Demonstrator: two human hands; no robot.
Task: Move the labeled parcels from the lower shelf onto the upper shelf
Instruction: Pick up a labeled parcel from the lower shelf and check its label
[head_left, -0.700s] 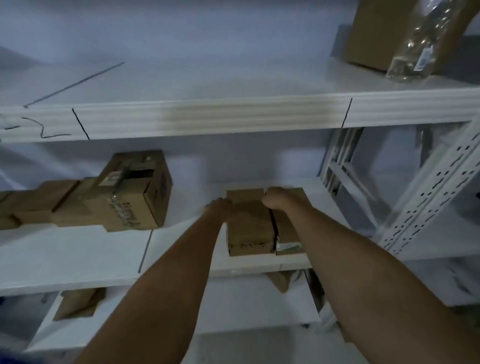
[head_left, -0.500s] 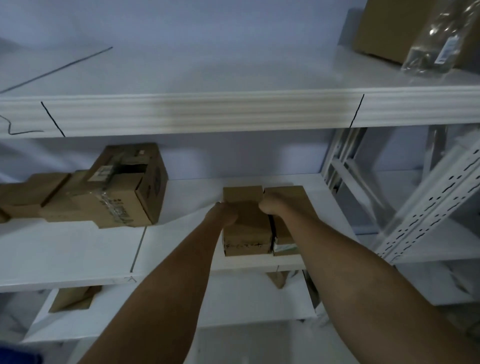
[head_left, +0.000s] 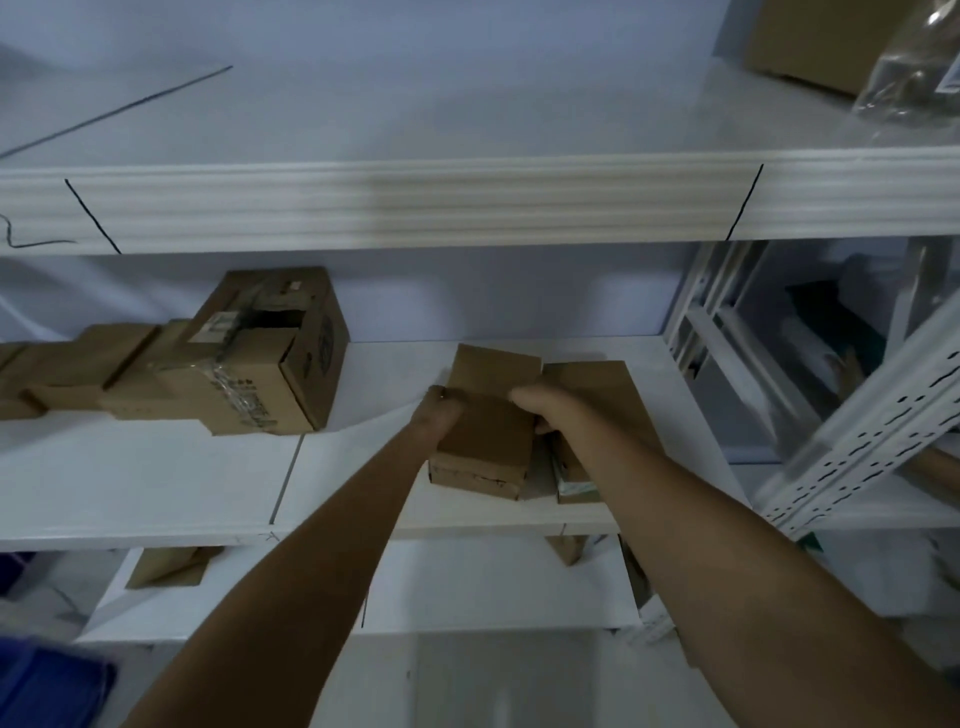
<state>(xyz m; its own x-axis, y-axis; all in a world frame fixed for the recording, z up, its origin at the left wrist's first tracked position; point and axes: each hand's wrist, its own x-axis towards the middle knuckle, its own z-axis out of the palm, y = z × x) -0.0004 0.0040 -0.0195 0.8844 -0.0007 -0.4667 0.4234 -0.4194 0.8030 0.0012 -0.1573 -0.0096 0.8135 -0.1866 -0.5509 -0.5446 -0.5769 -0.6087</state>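
Observation:
A small brown cardboard parcel (head_left: 488, 415) sits tilted on the lower shelf (head_left: 156, 483), its near end raised off the board. My left hand (head_left: 439, 410) grips its left side and my right hand (head_left: 545, 408) grips its right side. A second small parcel (head_left: 597, 395) lies flat just to its right, partly hidden by my right forearm, with a pale label at its near end. The upper shelf (head_left: 467, 202) runs across above, its white board bare over the parcels.
A larger taped carton (head_left: 265, 358) and several flat cardboard pieces (head_left: 67, 364) lie at the left of the lower shelf. A big box (head_left: 810, 41) and a clear plastic bag (head_left: 914, 73) stand at the upper shelf's right. A perforated white upright (head_left: 857, 431) slants at right.
The left parcel has tilted and pulled away from the right one, both hands gripping its sides. The view has shifted closer and slightly upward.

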